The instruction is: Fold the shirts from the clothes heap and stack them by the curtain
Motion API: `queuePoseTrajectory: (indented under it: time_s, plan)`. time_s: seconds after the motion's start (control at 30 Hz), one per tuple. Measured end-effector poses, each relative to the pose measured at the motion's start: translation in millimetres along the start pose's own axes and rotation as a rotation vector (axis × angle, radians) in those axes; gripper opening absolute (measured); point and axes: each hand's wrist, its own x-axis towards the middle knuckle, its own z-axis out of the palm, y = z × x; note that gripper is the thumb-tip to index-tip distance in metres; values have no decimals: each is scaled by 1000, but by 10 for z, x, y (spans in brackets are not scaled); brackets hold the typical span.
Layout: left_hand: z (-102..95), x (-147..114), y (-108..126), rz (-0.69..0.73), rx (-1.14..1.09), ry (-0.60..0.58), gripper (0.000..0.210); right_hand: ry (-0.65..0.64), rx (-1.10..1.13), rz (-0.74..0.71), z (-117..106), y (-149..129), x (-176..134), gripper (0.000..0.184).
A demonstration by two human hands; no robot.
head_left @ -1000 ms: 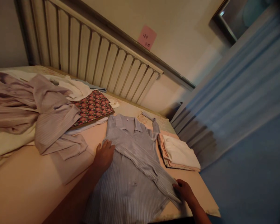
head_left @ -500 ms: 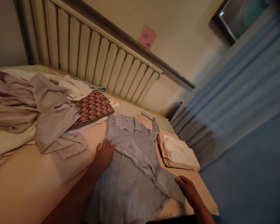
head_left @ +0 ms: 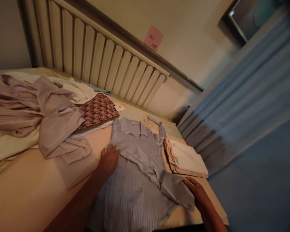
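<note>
A grey-blue striped shirt lies spread on the bed, collar toward the wall. One long sleeve crosses its front diagonally to the right; the other stretches out beyond the far shoulder. My right hand pinches the edge of the crossing sleeve near its cuff. At the shirt's left side, below the shoulder, my left hand rests with its fingers lying on the fabric, slightly apart. The shirt's lower hem runs out of view at the bottom.
Left, a loose heap of mauve striped clothes lies beside a red-patterned folded cloth. To the shirt's right sits a folded stack topped with white cloth. A slatted headboard stands behind; a blue curtain hangs at right.
My right hand has shifted slightly up at the sleeve's end, and the cuff's edge is now turned and creased. My left hand stays in place on the shirt.
</note>
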Motion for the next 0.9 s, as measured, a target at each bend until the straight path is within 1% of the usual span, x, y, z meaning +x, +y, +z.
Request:
queuePoseTrajectory:
  time_s: [0.17, 0.3, 0.37, 0.47, 0.53, 0.63, 0.7, 0.73, 0.83, 0.9]
  plan:
    - [-9, -1, 3, -7, 6, 6, 35, -8, 78, -1, 109, -95, -8, 43]
    - [-49, -1, 15, 2, 11, 6, 33, -21, 134, -30, 277, -221, -28, 42]
    - [-64, -3, 21, 2, 9, 3, 33, -27, 154, -39, 412, -288, -22, 41]
    - [-62, -3, 22, 2, 10, -1, 33, -45, 194, -44, 676, -360, 13, 42]
    - [-47, 0, 15, 1, 14, -2, 33, -62, 205, -66, 863, -386, 45, 46]
    - [-26, 5, 0, 0, 4, -1, 32, -131, 206, -124, 1083, -387, 88, 57]
    - [-24, 6, -5, -6, -9, -5, 31, -156, 145, -181, 1163, -353, 117, 60]
    - [-28, 6, -6, -11, -14, -7, 31, -139, 78, -226, 1185, -321, 133, 59]
    - [-50, 1, -3, -18, -20, -19, 31, -64, -243, -417, 1213, -176, 169, 49]
    - [-62, -3, -1, -15, -21, -26, 31, -41, -455, -560, 1237, -56, 166, 44]
